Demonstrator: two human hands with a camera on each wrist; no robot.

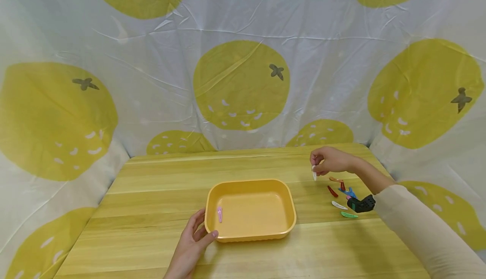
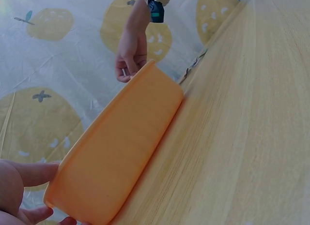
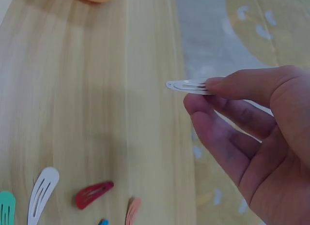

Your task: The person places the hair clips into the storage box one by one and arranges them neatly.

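My right hand [image 1: 330, 161] pinches a white hair clip [image 3: 189, 85] between thumb and fingertips, held above the table. In the head view the clip hangs point down. My left hand [image 1: 193, 239] grips the near left corner of a yellow-orange plastic tray [image 1: 250, 237], its thumb over the rim and the other fingers along the outer left wall. Inside the tray, near its left wall, lies a pink hair clip [image 1: 220, 214]. Below the right hand are a red hair clip [image 3: 92, 194], another white hair clip [image 3: 42, 196] and a green hair clip [image 1: 349, 215].
Blue hair clips [image 1: 347, 192] and an orange hair clip [image 1: 336, 180] lie in the same loose group on the wooden table [image 1: 159, 190]. A black wrist device [image 1: 361, 204] on the right arm overlaps part of it. A fruit-print curtain [image 1: 243, 17] hangs behind and at both sides.
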